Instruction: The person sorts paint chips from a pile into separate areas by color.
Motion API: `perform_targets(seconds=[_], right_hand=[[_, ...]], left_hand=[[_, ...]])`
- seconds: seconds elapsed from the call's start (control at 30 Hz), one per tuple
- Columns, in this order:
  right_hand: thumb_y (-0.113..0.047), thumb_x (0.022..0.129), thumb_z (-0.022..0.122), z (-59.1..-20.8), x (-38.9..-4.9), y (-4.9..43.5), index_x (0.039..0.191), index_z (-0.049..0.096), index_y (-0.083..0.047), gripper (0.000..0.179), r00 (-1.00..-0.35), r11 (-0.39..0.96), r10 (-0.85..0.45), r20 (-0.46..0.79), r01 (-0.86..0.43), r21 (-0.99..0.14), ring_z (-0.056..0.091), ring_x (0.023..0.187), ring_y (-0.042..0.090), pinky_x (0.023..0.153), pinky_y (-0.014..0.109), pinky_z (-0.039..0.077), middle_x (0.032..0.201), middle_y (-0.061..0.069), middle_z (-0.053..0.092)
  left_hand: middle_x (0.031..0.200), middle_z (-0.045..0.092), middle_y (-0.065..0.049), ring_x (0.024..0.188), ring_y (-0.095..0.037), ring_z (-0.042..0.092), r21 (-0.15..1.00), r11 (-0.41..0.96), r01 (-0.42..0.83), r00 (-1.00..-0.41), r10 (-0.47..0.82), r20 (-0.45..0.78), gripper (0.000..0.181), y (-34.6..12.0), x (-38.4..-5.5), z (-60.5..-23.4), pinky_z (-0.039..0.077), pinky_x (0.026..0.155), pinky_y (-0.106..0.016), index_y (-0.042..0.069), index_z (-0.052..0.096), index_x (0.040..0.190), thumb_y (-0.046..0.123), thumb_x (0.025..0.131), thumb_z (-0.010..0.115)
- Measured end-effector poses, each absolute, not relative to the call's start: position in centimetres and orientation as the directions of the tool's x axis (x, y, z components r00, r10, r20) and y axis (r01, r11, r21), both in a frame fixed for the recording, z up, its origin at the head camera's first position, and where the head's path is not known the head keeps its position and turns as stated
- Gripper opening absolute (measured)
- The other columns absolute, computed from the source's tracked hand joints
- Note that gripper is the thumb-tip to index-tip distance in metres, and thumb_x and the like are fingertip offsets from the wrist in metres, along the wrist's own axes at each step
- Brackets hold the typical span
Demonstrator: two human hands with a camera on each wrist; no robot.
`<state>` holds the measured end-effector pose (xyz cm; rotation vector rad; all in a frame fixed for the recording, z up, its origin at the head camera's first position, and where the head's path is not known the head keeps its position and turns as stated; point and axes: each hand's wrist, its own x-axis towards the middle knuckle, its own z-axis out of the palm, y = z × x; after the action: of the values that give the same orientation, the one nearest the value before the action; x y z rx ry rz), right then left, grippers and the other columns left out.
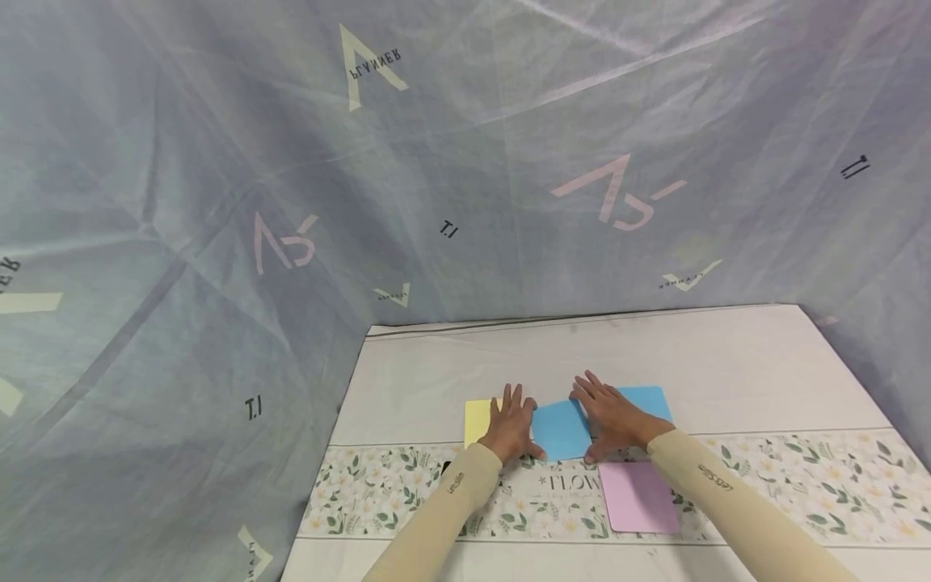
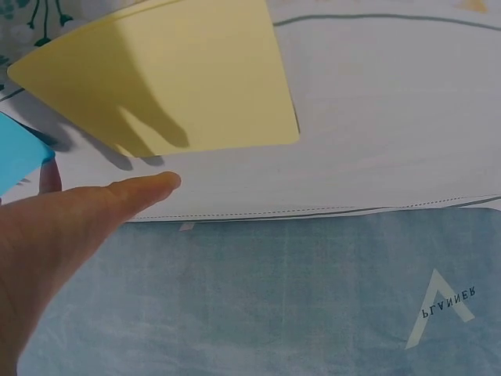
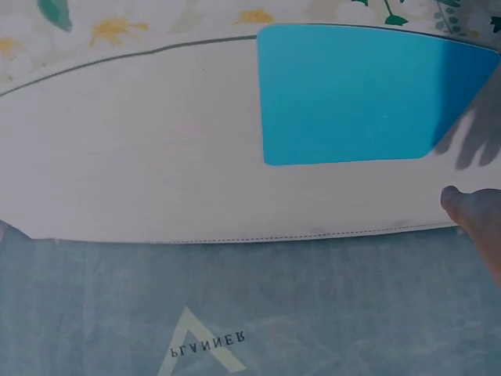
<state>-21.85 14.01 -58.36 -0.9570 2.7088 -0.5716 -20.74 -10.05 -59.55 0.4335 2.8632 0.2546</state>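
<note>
A blue card lies between my two hands in the head view, slightly tilted. My left hand is at its left edge, fingers spread, with the thumb near the lower corner. In the left wrist view, one fingertip meets a corner of the blue card. My right hand spans the card's right edge, its fingers extended and its thumb by the lower right corner. Partly behind the left hand is a yellow card. A second blue card extends beyond the right hand, which covers part of it.
A pink card rests on the floral band below the right forearm. Beside the left sleeve, a small black object shows only partly. Grey printed sheeting rises behind the white tabletop and along its sides.
</note>
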Motion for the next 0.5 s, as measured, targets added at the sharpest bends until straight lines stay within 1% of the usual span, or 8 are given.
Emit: perform_targets(seconds=[0.23, 0.5], right_hand=[[-0.051, 0.057, 0.094, -58.46, -21.63, 13.59, 0.149, 0.034, 0.008, 0.124, -0.757, 0.723, -0.652, -0.043, -0.603, -0.338, 0.014, 0.148, 0.051, 0.112, 0.067, 0.026, 0.16, 0.031, 0.02], [-0.052, 0.059, 0.093, -58.89, -21.54, 13.62, 0.15, 0.031, 0.01, 0.126, -0.753, 0.729, -0.656, -0.042, -0.618, -0.295, 0.016, 0.148, 0.049, 0.113, 0.066, 0.026, 0.16, 0.03, 0.022]], left_hand=[[0.164, 0.023, -0.017, 0.154, -0.035, 0.012, 0.207, 0.942, 0.263, -0.93, 0.305, -0.206, 0.095, -10.06, -20.71, -59.74, 0.02, 0.12, -0.059, 0.016, 0.051, 0.141, 0.052, 0.062, 0.091], [0.164, 0.021, -0.017, 0.154, -0.035, 0.01, 0.215, 0.939, 0.267, -0.923, 0.313, -0.222, 0.093, -10.06, -20.51, -59.32, 0.02, 0.12, -0.059, 0.016, 0.051, 0.143, 0.05, 0.065, 0.089]])
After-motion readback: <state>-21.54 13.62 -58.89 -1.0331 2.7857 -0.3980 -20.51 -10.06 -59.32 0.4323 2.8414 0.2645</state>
